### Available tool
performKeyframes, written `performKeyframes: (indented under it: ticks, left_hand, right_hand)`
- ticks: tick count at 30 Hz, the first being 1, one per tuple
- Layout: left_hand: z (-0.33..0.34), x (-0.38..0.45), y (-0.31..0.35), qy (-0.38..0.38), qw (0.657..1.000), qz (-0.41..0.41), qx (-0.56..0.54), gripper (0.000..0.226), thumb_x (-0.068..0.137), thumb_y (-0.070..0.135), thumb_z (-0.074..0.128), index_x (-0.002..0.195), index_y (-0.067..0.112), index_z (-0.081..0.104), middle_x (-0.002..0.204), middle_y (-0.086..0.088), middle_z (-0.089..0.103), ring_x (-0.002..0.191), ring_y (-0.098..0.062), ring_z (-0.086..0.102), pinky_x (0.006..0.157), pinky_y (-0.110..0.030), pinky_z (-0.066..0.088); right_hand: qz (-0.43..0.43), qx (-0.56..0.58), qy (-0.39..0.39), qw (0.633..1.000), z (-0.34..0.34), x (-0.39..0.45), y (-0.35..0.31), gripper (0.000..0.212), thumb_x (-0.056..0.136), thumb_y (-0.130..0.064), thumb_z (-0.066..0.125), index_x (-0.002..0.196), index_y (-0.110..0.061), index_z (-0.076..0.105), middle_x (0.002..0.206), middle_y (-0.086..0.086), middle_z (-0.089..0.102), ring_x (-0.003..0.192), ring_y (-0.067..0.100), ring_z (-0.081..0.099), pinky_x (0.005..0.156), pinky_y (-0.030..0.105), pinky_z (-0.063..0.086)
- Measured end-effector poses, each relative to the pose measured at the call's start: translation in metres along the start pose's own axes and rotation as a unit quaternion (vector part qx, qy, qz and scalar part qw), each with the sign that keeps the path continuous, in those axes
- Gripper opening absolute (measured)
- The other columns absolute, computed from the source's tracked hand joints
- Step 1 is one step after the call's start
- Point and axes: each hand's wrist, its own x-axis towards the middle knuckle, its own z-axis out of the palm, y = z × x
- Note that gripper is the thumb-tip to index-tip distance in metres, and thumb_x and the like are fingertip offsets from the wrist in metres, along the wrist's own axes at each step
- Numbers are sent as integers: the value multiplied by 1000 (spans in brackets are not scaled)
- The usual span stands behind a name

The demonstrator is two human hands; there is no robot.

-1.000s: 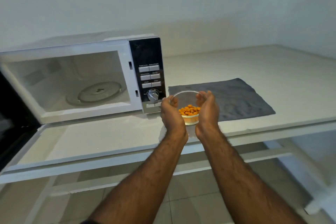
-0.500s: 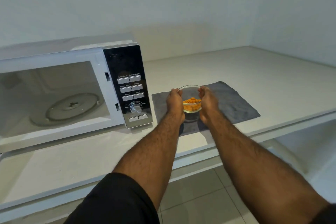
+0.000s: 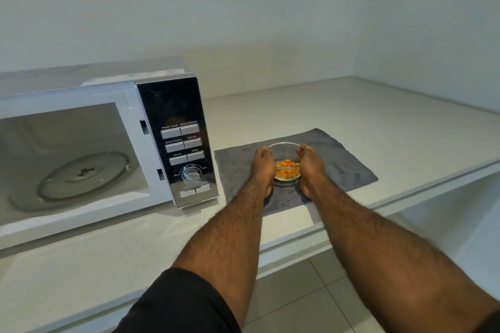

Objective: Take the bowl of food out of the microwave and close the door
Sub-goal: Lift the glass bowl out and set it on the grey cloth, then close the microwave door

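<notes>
Both hands cup the glass bowl (image 3: 284, 163) on the grey cloth (image 3: 338, 165); left hand (image 3: 263, 165), right hand (image 3: 309, 166), fingers closed around its sides to steady it. Microwave (image 3: 108, 143) cavity empty; door out of view.

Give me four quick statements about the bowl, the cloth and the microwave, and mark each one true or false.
1. The glass bowl sits over the grey cloth. True.
2. The bowl is empty. False: it holds orange food.
3. Only one hand touches the bowl. False: the left hand and right hand cup it from both sides.
4. The microwave cavity is open, with its turntable bare. True.
</notes>
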Motion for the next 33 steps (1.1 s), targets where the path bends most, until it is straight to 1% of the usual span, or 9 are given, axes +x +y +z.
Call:
performKeyframes:
  ticks: [1, 3, 6, 11, 17, 20, 25, 29, 33]
  left_hand:
    - [0, 0, 1, -2, 1000, -1, 7, 28, 105, 35, 29, 118, 23, 52, 95, 4, 60, 78, -13, 64, 59, -25, 54]
    - [0, -2, 3, -2, 1000, 6, 30, 41, 105, 37, 29, 131, 15, 52, 118, -6, 62, 100, -23, 64, 84, -38, 57]
    - [-3, -4, 4, 14, 996, 21, 82, 49, 104, 40, 28, 137, 9, 49, 139, -14, 55, 122, -29, 55, 104, -45, 46]
    - [-10, -18, 16, 39, 981, 97, 165, 47, 105, 36, 28, 139, 11, 48, 141, -13, 53, 126, -28, 52, 108, -40, 40]
    - [-21, -46, 49, 38, 926, 248, 281, 45, 105, 33, 32, 142, 9, 45, 144, -12, 51, 131, -28, 49, 105, -33, 38]
    - [-36, -68, 73, 49, 882, 370, 287, 40, 103, 25, 40, 138, 9, 51, 140, -11, 57, 128, -25, 52, 108, -36, 42]
    - [-73, -108, 122, 122, 791, 521, 296, 33, 96, 14, 48, 121, 3, 65, 119, -11, 70, 109, -20, 64, 96, -36, 52]
    - [-106, -139, 158, 216, 730, 573, 303, 30, 91, 9, 48, 110, 0, 69, 105, -14, 73, 98, -25, 67, 89, -33, 53]
    - [-155, -169, 185, 307, 681, 578, 328, 26, 91, 6, 52, 108, -2, 70, 107, -15, 72, 103, -25, 65, 94, -32, 50]
  right_hand:
    - [1, -13, 0, 1000, -1, 0, 0, 32, 102, -21, 32, 118, -13, 58, 124, 8, 60, 104, 20, 55, 98, 42, 49]
    - [6, -35, 2, 999, -3, -1, -2, 33, 103, -25, 31, 117, -13, 58, 128, 10, 60, 105, 21, 57, 98, 43, 49]
    - [22, -65, -3, 998, -4, -1, -6, 46, 103, -38, 30, 122, -7, 57, 128, 15, 62, 108, 28, 62, 96, 45, 51]
    - [-145, -267, 65, 950, 0, -13, -32, 57, 99, -52, 34, 128, -10, 57, 133, 14, 60, 122, 33, 53, 105, 47, 39]
    - [-263, -294, 35, 918, 30, -44, -69, 53, 99, -54, 33, 120, -16, 63, 126, 6, 66, 121, 26, 55, 110, 48, 32]
    - [-297, -286, -10, 911, 45, -61, -87, 53, 99, -54, 32, 118, -16, 64, 124, 6, 67, 117, 26, 58, 107, 46, 38]
    - [-384, -278, -59, 879, 68, -92, -122, 54, 99, -53, 33, 119, -14, 64, 121, 6, 69, 112, 25, 61, 101, 44, 43]
    - [-490, -313, -110, 806, 89, -118, -142, 53, 99, -50, 37, 123, -12, 63, 125, 7, 67, 118, 25, 58, 103, 43, 41]
    - [-551, -336, -155, 748, 117, -142, -155, 54, 98, -49, 41, 131, -10, 58, 134, 10, 61, 126, 28, 51, 108, 43, 35]
